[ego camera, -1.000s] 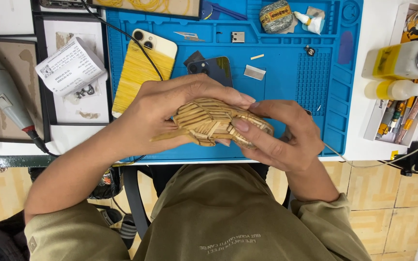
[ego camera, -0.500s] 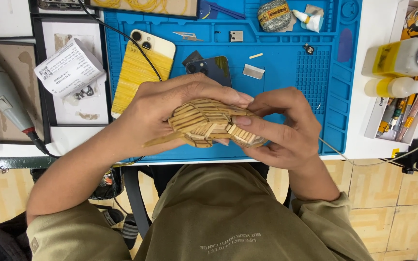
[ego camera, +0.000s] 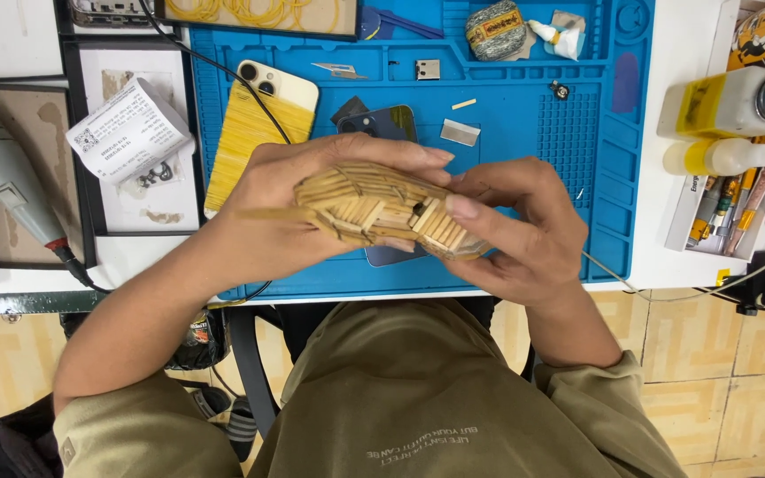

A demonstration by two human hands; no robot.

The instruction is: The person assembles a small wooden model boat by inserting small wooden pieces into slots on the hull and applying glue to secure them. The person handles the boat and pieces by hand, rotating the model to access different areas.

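There are two hands, a left hand (ego camera: pixel 289 208) and a right hand (ego camera: pixel 524 230), and they hold one bundle of little wooden sticks (ego camera: pixel 382 208). There are two phones: one yellow phone (ego camera: pixel 258 133) far on the left and one dark phone (ego camera: pixel 381 124) behind the sticks. On the right are two glue bottles, one big bottle (ego camera: pixel 737 102) and one small bottle (ego camera: pixel 719 158), and on the left is one folded paper slip (ego camera: pixel 126 133).

A: What's on the blue mat (ego camera: pixel 595 177)?
B: Far left on it, a phone with a yellow striped back (ego camera: pixel 258 124). A dark phone (ego camera: pixel 382 124) just right of that, a small metal blade (ego camera: pixel 459 133) near it, a wrapped grey lump (ego camera: pixel 495 28) at the far edge.
A: Off the mat?
B: Left: folded printed paper (ego camera: pixel 126 131) on a white tray (ego camera: pixel 179 190), a grey power tool (ego camera: pixel 2 181). Right: two yellow glue bottles (ego camera: pixel 719 133) on the white table (ego camera: pixel 675 257).
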